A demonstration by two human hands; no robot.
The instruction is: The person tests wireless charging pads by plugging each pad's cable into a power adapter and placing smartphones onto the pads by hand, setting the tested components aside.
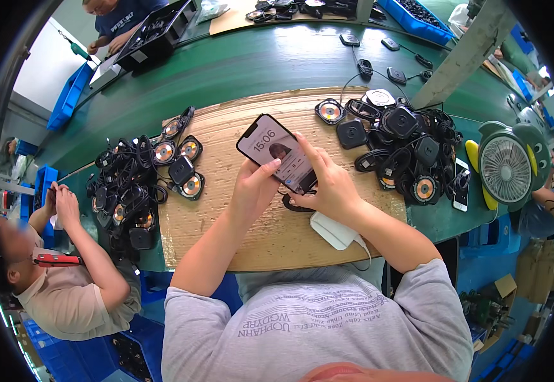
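A smartphone (275, 141) with its screen lit is held up above the cardboard mat in front of me. My left hand (254, 190) is closed on its lower left side, the thumb lying over the screen's edge. My right hand (335, 186) grips the phone's right side, with the index finger along that edge and the thumb near the bottom. A black cable loop (294, 204) shows just below the phone, by my right thumb; whether I hold it is unclear. Beside my right wrist lies a flat white rounded device (333, 230) with a white cable. What is behind the phone is hidden.
Piles of black-cabled round charger parts lie left (138, 181) and right (410, 137) on the cardboard mat (210, 130). A white phone (460, 184) and a green fan (507, 167) stand at right. Co-workers sit left and far left. A metal post (461, 57) rises back right.
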